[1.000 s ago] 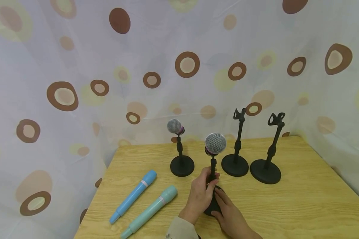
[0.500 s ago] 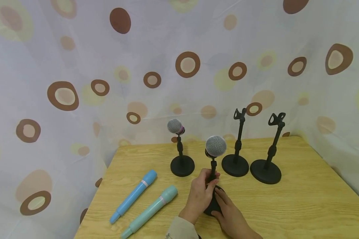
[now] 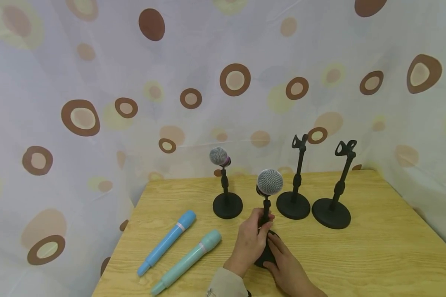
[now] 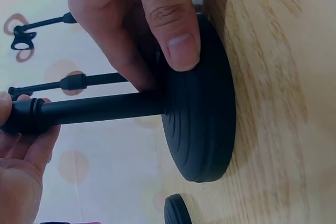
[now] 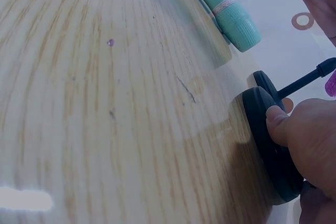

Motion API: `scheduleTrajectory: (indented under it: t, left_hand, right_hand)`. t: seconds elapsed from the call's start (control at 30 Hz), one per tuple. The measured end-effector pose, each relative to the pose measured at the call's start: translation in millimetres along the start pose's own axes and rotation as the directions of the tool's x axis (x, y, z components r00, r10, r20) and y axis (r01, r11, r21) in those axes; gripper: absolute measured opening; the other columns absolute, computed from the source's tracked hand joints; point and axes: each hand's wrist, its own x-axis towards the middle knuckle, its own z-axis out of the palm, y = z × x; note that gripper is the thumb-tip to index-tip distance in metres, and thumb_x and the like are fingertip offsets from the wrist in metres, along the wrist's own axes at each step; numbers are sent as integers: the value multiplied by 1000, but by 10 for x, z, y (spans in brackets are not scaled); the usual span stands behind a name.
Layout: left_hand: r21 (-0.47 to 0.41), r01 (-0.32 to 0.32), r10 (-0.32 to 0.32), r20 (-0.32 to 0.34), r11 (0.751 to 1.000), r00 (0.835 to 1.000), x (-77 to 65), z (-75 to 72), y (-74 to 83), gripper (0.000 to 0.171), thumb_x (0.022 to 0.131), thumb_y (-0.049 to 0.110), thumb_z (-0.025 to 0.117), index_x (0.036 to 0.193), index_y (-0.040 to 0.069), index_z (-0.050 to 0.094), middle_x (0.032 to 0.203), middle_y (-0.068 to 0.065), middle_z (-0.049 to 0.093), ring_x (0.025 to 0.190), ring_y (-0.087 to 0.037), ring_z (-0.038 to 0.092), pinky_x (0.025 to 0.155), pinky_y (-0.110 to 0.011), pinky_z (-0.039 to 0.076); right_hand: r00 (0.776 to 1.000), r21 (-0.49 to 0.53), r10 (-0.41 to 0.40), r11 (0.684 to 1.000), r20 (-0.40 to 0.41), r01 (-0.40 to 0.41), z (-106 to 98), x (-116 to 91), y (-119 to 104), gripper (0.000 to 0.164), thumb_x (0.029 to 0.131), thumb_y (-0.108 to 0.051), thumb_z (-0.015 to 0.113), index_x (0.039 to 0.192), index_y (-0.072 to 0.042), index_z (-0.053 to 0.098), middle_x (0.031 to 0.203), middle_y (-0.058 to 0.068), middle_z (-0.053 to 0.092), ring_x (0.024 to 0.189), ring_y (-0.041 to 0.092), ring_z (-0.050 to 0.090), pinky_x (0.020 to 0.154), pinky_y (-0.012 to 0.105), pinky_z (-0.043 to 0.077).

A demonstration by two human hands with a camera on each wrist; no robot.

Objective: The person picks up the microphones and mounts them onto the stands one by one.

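A black desk microphone stand point(image 3: 266, 253) stands at the front of the table, and a microphone point(image 3: 270, 182) with a silver mesh head sits at its top. My left hand point(image 3: 250, 239) grips the collar of the pole; the left wrist view shows the fingers around that collar point(image 4: 23, 116). Low on the round base point(image 4: 202, 129), my right hand point(image 3: 288, 266) holds on, its thumb point(image 5: 278, 121) pressed on the base and other fingers close to the pole. The hands partly hide the pole and base in the head view.
Behind, a second stand point(image 3: 227, 205) bears a microphone point(image 3: 218, 156). Two stands with bare clips, one point(image 3: 293, 205) beside the other point(image 3: 331, 213), stand at the right. A blue microphone point(image 3: 167, 242) and a mint-green one point(image 3: 187, 261) lie at the left. A patterned curtain point(image 3: 134, 62) hangs behind.
The microphone head on the held stand has sunk slightly over the last second. Both hands keep their places on the stand. The head view has shifted a little.
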Motion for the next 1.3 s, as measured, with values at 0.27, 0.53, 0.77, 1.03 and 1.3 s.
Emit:
scheduleTrajectory:
  t: [0.27,0.53,0.77,1.03,1.3]
  left_hand:
    - [-27,48,-47,17,999,999,-4,-5,-5,23,100,18,58,122,13,56,115,2,71,103,-6,69,89,-21,56]
    - [-21,32,-32,11,999,999,-1,-7,0,33,101,17,57,133,15,47,116,1,70,105,-7,69,89,-21,56]
    - [-6,44,-44,12,999,999,-1,6,14,21,101,18,58,121,12,54,116,1,70,108,-9,68,92,-23,55]
    - [-9,55,-55,13,998,998,-11,22,-6,31,100,17,59,129,16,48,115,3,70,106,-6,68,91,-24,56]
    - [6,13,-13,-5,1000,1000,-13,25,-28,23,101,18,58,121,13,49,115,2,70,106,-8,69,91,-24,56]
  right_hand:
    - [999,-5,-23,1000,-34,23,18,-4,12,63,89,-18,73,141,6,48,151,18,42,137,34,46,104,48,48]
    - [1000,4,-2,1000,-1,2,-2,0,-4,63,91,-20,71,143,5,46,153,17,40,139,34,44,106,48,46]
    - [999,12,32,999,21,-33,-16,6,-12,63,91,-20,71,144,2,46,155,15,38,140,34,44,107,48,45]
    - [998,30,49,998,37,-51,-9,2,-10,63,91,-20,71,144,3,46,155,15,38,141,34,43,107,49,45]
    - [999,20,34,999,21,-35,6,3,2,64,91,-20,72,144,3,46,156,14,37,140,34,43,107,48,45]
